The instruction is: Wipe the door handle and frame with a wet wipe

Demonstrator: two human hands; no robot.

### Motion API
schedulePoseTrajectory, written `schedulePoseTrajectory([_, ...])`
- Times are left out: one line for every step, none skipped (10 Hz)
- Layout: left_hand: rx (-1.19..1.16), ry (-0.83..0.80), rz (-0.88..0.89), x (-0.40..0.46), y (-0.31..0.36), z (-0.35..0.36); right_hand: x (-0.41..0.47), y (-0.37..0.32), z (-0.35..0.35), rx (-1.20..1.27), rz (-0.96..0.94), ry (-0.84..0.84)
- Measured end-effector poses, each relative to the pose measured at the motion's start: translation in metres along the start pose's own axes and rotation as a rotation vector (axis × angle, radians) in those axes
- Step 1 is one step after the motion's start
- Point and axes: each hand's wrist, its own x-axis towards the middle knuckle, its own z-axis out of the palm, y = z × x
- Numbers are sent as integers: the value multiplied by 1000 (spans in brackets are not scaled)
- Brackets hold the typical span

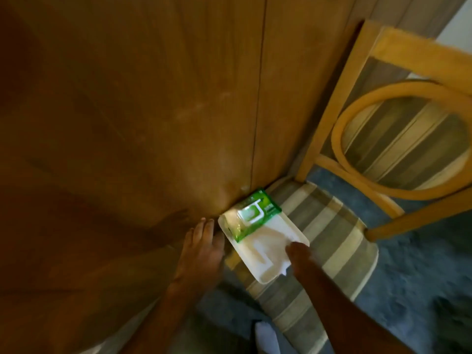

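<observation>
The green plastic pack of wet wipes (251,215) lies on a white rectangular tray (265,247) on the striped cushion of a wooden chair (329,226), at about 5 o'clock from the brown wooden door (153,111). The right hand (300,256) touches the tray's near edge, at 5 o'clock from the pack; its grip I cannot tell. The left hand (201,251) is open, flat and empty, at 8 o'clock from the pack. No handle shows; wiping seems not begun.

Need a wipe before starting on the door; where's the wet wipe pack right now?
In the head view, the wet wipe pack lies just right of centre on the striped chair seat, against the wooden door, between the left hand and right hand.
</observation>
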Motion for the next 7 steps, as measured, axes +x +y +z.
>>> schedulePoseTrajectory([1,-9,13,35,19,30,26,15,6,-100,-12,150])
schedulePoseTrajectory([39,-71,37,72,38,58,56,41,20,-577,-192,115])
schedulePoseTrajectory([38,-97,49,83,45,68,64,45,26,-873,-297,101])
schedulePoseTrajectory([25,-101,28,81,46,75,71,45,31,-1029,-372,148])
schedulePoseTrajectory([51,-113,23,74,41,71,61,36,33,-1163,-416,84])
schedulePoseTrajectory([40,-86,-7,65,31,45,47,12,16,-1054,-325,-14])
schedulePoseTrajectory([5,-25,-19,58,25,23,32,-6,2,-960,-255,-69])
